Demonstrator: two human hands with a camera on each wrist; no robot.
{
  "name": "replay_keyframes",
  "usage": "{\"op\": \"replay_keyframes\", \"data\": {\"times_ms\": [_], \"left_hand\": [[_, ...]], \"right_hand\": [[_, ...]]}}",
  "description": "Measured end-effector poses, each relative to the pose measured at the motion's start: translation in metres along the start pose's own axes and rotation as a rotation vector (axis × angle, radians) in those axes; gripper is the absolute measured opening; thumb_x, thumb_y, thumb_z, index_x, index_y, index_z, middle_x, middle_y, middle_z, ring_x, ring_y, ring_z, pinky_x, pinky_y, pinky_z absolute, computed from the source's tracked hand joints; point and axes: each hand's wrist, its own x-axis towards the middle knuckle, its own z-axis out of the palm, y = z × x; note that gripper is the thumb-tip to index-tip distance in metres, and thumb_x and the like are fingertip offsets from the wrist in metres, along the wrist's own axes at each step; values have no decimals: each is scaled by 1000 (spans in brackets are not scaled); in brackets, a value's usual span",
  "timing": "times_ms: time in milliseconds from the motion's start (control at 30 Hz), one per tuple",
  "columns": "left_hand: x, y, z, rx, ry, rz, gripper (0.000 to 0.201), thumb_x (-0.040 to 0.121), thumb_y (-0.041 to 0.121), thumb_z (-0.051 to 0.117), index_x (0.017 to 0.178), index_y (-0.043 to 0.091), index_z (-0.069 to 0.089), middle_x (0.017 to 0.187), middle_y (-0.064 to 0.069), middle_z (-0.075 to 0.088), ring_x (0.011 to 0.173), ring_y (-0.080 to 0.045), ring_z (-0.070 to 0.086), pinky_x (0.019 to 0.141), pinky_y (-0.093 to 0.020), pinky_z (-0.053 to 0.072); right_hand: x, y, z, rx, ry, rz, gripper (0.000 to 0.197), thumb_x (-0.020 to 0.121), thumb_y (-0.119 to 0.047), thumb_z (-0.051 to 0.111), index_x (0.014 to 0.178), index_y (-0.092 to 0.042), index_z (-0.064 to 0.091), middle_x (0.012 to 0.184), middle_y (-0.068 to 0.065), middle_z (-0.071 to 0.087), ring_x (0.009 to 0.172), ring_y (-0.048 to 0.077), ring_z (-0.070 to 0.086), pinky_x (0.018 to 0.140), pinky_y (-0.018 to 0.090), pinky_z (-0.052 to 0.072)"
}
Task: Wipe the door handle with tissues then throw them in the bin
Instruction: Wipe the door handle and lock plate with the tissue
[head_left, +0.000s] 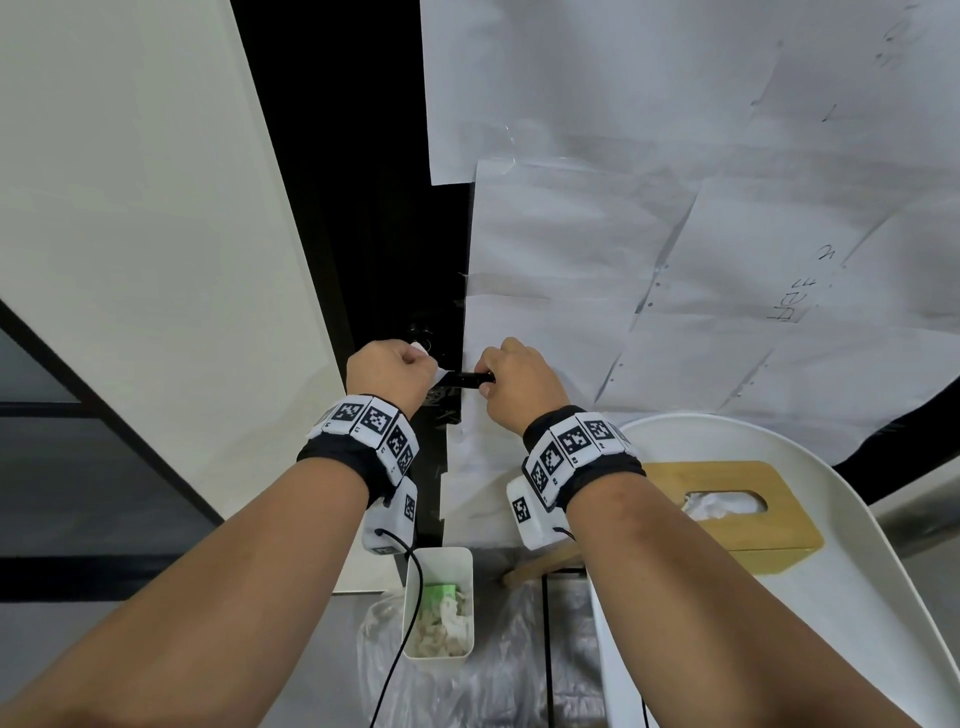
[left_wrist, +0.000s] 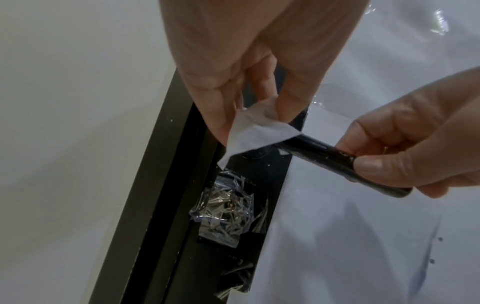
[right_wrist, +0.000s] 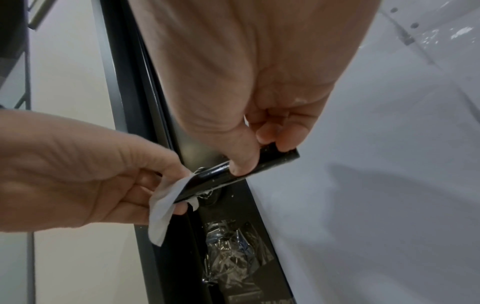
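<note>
Nearest, a white bin (head_left: 439, 603) of crumpled tissues sits on the floor below the wrists. Farther, the left hand (head_left: 389, 374) pinches a white tissue (left_wrist: 257, 131) against the black door handle (left_wrist: 345, 164)'s inner end. The right hand (head_left: 519, 382) curls its fingers and thumb around the handle's free end.

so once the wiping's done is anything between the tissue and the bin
Nothing visible blocks it. The tissue is pinched in the left hand at the door handle, and the white bin stands open-topped on the floor straight below the hands. Only the wrist camera's black cable hangs over its rim.
</note>
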Motion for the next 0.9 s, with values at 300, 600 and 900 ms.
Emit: {"op": "replay_keyframes", "data": {"times_ms": [300,600,900], "left_hand": [[14,5,-1,63,-3,-51,7,82,24,66,79,19,69,75,-1,69,61,-14,59,58,-21,43],[20,2,11,80,49,-13,16,88,27,61,87,13,68,82,-9,70,81,-27,66,64,-26,45],[19,0,8,153,-2,-13,17,88,24,55,87,15,70,80,-8,70,79,-27,66,59,-26,43]], "right_hand": [[2,0,-1,-3,-6,-7,12,89,-14,56,101,-14,60,102,6,51,94,25,50,70,30,39],[3,1,-1,-10,-15,-21,13,88,-14,57,100,-13,60,102,7,52,94,25,51,70,31,40],[4,2,-1,-14,-32,-18,14,89,-15,57,103,-14,60,103,7,51,96,25,52,72,31,41]]}}
